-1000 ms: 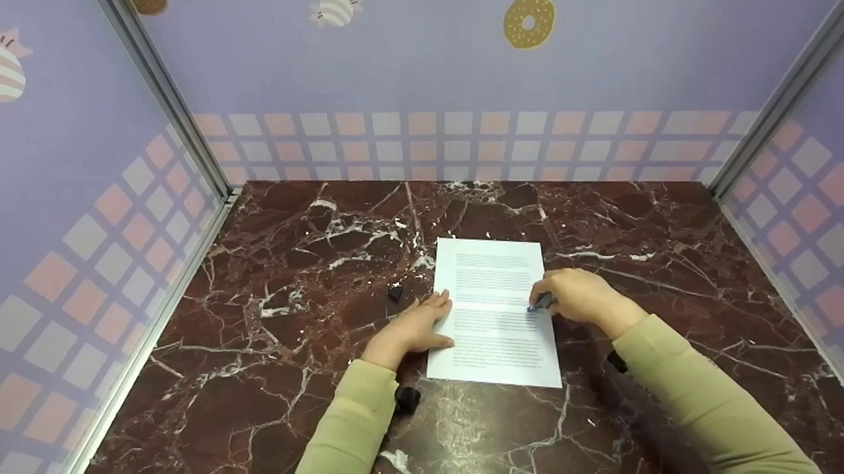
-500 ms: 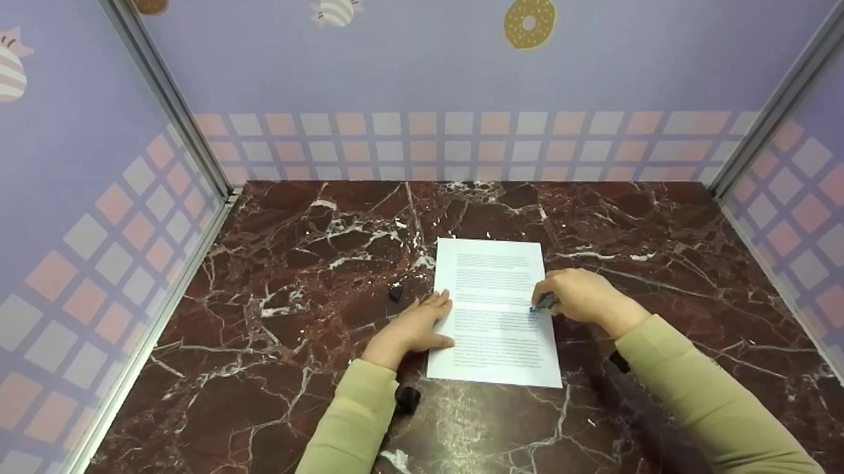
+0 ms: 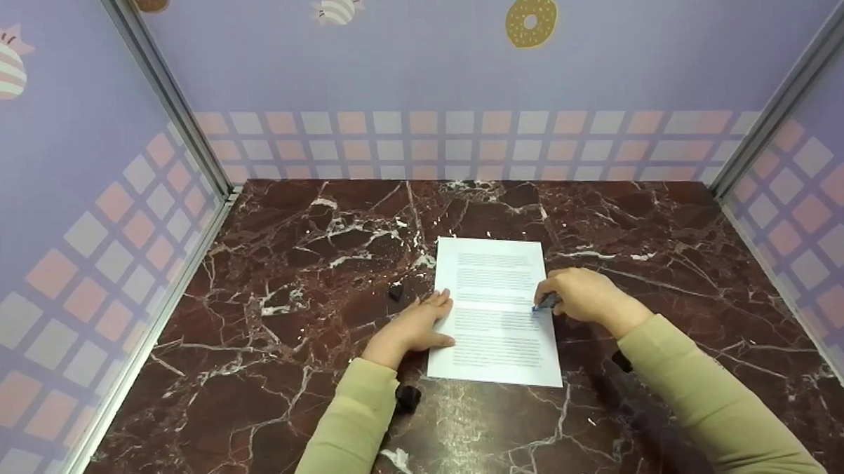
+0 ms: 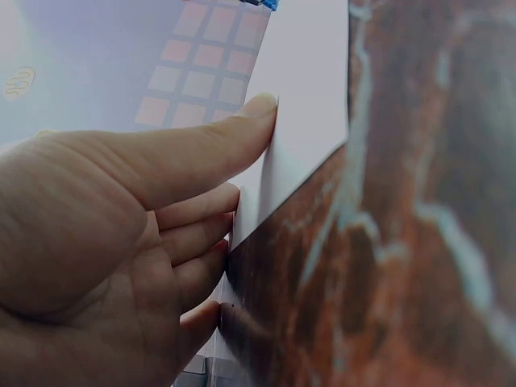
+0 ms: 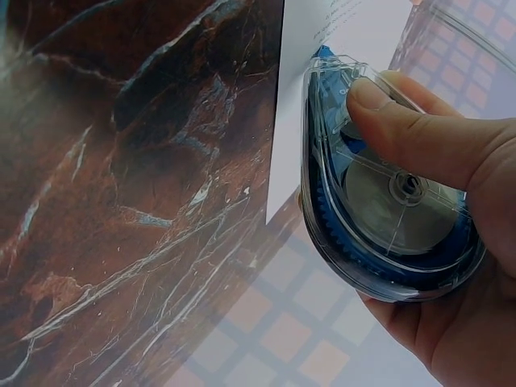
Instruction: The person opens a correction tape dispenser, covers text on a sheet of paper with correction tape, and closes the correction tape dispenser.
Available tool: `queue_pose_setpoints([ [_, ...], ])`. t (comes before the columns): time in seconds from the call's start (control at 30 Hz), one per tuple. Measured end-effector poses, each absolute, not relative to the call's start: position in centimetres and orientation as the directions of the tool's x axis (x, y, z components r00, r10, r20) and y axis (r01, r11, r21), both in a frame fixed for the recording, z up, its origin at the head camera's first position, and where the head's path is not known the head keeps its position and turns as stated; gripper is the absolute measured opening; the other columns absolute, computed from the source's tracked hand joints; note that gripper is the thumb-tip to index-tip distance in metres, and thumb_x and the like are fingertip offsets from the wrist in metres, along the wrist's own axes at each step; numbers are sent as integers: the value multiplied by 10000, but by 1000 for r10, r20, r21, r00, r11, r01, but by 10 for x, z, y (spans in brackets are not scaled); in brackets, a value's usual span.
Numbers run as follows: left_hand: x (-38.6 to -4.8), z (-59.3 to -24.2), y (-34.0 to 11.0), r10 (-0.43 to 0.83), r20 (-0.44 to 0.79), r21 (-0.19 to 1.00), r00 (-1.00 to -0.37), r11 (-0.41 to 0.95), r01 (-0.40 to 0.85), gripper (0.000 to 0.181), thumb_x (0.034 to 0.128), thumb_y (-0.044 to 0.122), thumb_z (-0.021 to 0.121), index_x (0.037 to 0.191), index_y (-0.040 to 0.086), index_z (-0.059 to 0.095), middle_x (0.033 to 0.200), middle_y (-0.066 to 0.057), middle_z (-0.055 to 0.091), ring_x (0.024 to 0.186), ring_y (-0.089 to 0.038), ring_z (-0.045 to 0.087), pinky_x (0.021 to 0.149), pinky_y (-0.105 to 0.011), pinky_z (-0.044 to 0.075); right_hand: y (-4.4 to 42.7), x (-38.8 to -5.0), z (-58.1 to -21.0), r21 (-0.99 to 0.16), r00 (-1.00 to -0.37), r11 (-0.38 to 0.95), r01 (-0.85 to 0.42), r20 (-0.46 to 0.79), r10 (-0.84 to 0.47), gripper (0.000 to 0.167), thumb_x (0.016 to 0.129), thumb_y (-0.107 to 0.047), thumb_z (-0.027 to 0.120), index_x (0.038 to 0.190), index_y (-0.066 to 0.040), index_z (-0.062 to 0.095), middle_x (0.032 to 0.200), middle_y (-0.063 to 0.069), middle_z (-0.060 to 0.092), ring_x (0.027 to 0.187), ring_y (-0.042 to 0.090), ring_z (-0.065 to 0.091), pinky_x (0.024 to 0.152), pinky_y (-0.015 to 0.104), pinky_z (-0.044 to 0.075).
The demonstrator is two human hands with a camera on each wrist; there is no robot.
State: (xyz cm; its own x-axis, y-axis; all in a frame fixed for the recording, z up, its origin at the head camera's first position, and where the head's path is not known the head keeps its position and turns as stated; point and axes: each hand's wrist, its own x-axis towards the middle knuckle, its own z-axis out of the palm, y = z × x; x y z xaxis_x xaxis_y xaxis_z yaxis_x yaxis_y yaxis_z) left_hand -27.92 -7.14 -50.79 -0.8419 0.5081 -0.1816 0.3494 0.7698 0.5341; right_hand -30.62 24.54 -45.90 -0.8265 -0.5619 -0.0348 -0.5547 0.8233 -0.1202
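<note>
A printed sheet of paper (image 3: 496, 361) lies on the marble-patterned table. My left hand (image 3: 412, 330) rests on its left edge, thumb and fingertips touching the paper with the fingers fairly straight. In the left wrist view, the thumb of that left hand (image 4: 121, 185) presses near the sheet's corner. Over the right edge of the page, my right hand (image 3: 584, 298) pinches a correction tape (image 3: 549, 300). The right wrist view shows this correction tape (image 5: 387, 266) with a clear case and blue inner wheel, held between thumb and fingers. Its tip meets the paper among the printed lines.
A small black piece (image 3: 396, 292) lies on the table (image 3: 294, 382) left of the sheet. White flecks are scattered behind it. Patterned panels (image 3: 451, 60) with metal corner posts stand at the back and sides. Black devices (image 3: 408, 399) sit by both sleeve cuffs.
My right hand has shifted slightly to the right across the page with the correction tape. The left hand and the sheet stay in place.
</note>
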Motion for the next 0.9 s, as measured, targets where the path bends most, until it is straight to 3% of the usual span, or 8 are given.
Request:
queue_pose_setpoints([
  [0.4, -279, -507, -71, 507, -183, 539, -842, 769, 345, 820, 902, 252, 768, 1558, -36, 367, 1707, -147, 227, 1603, -326, 201, 1336, -504, 110, 249, -306, -458, -115, -825, 824, -554, -51, -562, 291, 766, -18, 845, 1001, -184, 800, 956, 27, 717, 879, 300, 715, 776, 509, 602],
  [0.9, -278, -504, -72, 513, -190, 538, -837, 768, 348, 821, 911, 253, 763, 1562, -41, 357, 1705, -164, 222, 1602, -342, 194, 1334, -515, 115, 253, -306, -459, -123, -820, 816, -565, -23, -572, 292, 752, -20, 851, 985, -187, 798, 910, 28, 708, 835, 284, 704, 750, 496, 596],
])
